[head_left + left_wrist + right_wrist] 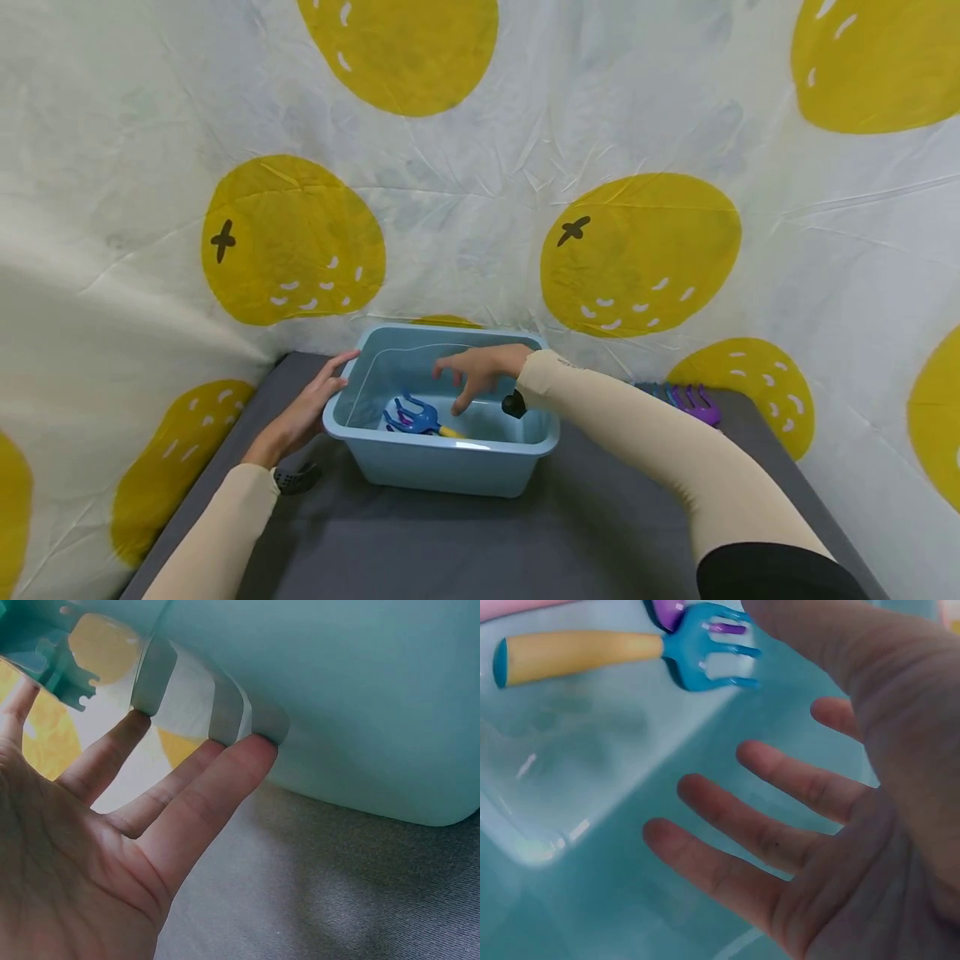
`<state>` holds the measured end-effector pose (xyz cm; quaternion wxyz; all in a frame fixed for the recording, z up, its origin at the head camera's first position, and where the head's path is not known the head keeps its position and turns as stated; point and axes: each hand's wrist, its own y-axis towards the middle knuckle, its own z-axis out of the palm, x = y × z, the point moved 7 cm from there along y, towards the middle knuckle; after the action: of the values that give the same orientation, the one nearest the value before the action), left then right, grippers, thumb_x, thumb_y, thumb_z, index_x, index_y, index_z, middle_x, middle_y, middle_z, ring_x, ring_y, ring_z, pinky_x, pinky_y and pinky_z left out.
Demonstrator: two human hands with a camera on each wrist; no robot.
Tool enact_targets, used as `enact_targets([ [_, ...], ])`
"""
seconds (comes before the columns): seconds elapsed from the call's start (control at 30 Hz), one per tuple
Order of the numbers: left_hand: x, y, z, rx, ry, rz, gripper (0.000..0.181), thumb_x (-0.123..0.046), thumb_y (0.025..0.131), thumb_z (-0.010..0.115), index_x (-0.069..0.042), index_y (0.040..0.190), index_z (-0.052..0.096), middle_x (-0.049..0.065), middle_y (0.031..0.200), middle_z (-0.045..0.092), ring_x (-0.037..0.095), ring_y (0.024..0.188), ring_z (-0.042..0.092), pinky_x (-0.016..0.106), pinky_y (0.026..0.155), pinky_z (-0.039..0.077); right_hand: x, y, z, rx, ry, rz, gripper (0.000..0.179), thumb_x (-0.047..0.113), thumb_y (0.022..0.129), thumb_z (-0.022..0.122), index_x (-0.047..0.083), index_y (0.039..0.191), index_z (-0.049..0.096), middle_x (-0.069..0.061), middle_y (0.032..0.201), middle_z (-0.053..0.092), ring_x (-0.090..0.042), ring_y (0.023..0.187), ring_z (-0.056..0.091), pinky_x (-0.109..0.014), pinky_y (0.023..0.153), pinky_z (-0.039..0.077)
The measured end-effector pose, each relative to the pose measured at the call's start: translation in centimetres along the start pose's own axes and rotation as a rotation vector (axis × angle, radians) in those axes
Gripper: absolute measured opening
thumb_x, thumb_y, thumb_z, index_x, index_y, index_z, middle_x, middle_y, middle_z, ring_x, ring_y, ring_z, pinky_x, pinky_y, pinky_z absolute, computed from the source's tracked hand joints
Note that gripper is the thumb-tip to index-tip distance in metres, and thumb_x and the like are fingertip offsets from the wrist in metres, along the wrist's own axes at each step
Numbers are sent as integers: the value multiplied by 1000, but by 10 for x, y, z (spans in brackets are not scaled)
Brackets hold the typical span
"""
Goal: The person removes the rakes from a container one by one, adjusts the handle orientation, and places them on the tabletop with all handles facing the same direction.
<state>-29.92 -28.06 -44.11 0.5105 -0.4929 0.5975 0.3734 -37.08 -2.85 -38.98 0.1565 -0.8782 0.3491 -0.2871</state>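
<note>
A light blue plastic tub [450, 468] stands on the grey surface. My left hand [303, 414] lies at its left end, with spread fingertips touching the tub's outer wall [360, 697] in the left wrist view. Over the inside of the tub, my right hand [480, 372] reaches in with fingers spread and holds nothing. Below it on the tub floor lies a blue toy garden fork [420, 418] with a yellow handle [585, 656]. A purple piece [667, 612] shows partly under the fork's head, and a pink strip [517, 606] appears at the top edge of the right wrist view.
Outside the tub to the right, a purple pronged toy [697, 406] lies near the back edge, beside teal prongs [651, 388] partly covered by my right sleeve. A white cloth with yellow fruit prints [465, 250] hangs close behind and around the grey surface [480, 550].
</note>
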Motion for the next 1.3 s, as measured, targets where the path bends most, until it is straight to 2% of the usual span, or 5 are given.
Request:
enact_targets([
  [0.37, -3, 2, 2, 14, -10, 18, 57, -43, 109, 41, -38, 162, 19, 11, 166, 15, 53, 136, 36, 64, 95, 48, -12, 29, 44, 181, 28, 116, 63, 30, 93, 77, 21, 146, 44, -5, 122, 59, -32, 107, 67, -46, 79, 59],
  [0.6, -5, 4, 1, 14, -3, 23, 58, -44, 109, 40, -37, 162, 18, 12, 167, 13, 52, 136, 36, 66, 97, 47, -25, 47, 61, 256, 13, 149, 48, 25, 95, 75, 25, 138, 53, -4, 123, 59, -21, 90, 70, -43, 77, 59],
  [0.9, 3, 3, -2, -5, -19, -7, 56, -44, 109, 42, -42, 160, 21, 7, 166, 16, 49, 135, 39, 61, 92, 52, -19, 47, 69, 222, 69, 164, 41, 10, 95, 72, 25, 130, 56, -5, 111, 63, -23, 87, 71, -42, 77, 59],
  [1.1, 2, 2, -1, -2, -20, 1, 57, -44, 109, 42, -40, 161, 20, 8, 167, 13, 51, 135, 39, 61, 90, 53, -25, 58, 74, 189, 44, 173, 40, 6, 95, 70, 25, 127, 55, -6, 112, 61, -24, 86, 69, -41, 71, 59],
  [1.3, 0, 1, -1, 0, -15, 16, 57, -42, 109, 42, -39, 162, 20, 12, 166, 14, 52, 135, 39, 60, 91, 53, -20, 53, 73, 198, 54, 145, 41, 2, 95, 69, 22, 127, 53, -9, 108, 61, -25, 85, 70, -41, 71, 60],
])
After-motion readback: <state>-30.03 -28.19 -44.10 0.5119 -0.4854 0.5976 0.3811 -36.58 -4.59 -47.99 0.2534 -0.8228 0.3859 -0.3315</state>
